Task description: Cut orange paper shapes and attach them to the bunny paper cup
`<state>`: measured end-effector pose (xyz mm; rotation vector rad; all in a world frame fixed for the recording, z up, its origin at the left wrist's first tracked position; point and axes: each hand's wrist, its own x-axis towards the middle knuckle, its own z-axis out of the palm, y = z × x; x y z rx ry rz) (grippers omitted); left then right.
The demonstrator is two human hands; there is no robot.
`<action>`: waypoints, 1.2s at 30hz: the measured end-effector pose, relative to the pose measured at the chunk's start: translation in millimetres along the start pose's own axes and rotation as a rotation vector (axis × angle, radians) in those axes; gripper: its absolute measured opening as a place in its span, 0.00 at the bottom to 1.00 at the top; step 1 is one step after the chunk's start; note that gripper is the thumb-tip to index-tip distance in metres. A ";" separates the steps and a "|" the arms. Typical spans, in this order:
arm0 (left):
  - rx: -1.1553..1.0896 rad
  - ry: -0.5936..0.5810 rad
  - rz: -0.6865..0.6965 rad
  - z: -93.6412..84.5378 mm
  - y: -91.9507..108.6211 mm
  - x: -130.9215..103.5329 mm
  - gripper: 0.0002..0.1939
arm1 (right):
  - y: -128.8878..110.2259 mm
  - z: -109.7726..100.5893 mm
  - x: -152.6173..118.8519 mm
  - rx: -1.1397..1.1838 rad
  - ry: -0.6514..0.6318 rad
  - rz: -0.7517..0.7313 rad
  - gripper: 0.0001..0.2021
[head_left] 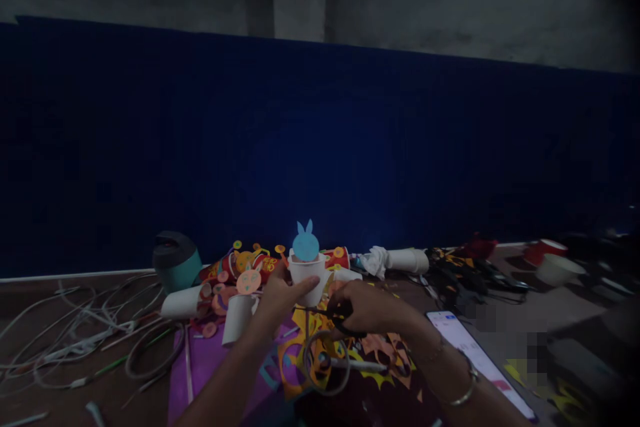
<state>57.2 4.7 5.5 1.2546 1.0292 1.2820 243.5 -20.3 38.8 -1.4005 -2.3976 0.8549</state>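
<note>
My left hand (285, 290) is wrapped round a white paper cup (307, 282), held upright near the middle of the view. A light blue paper rabbit head (305, 245) with two ears rises from the cup's rim. Just right of the cup, my right hand (363, 307) grips black-handled scissors (325, 311), their blades pointing left below the cup's base. Fingers partly hide the handles. Beneath the hands lie yellow and orange paper scraps (295, 360) and a roll of tape (327, 363). A white cup (237, 320) with an orange paper animal head (249, 280) stands left of my left hand.
Tangled white cables (75, 340) spread at the left, near a teal and black container (176, 263). Purple paper (215, 373) lies in front. A phone (480, 360) with a lit screen is at the right. Stacked white cups (407, 260) lie behind, before a dark blue wall (320, 147).
</note>
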 end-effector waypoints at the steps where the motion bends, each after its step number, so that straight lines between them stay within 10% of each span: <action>1: 0.008 0.005 -0.009 0.3 0.1 -0.3 0.27 | -0.2 0.7 0.2 -0.008 -0.002 -0.018 0.16; 12: 0.024 -0.085 -0.177 2.1 -1.1 -1.4 0.19 | -5.4 1.3 -5.6 -0.044 -0.051 -0.131 0.07; 20: 0.049 -0.105 -0.129 -0.4 0.8 -1.2 0.18 | 15.4 8.9 6.9 0.100 -0.206 -0.012 0.19; 36: -0.065 0.088 -0.124 -3.7 3.4 6.1 0.18 | 25.2 35.4 1.5 -0.107 0.049 0.104 0.18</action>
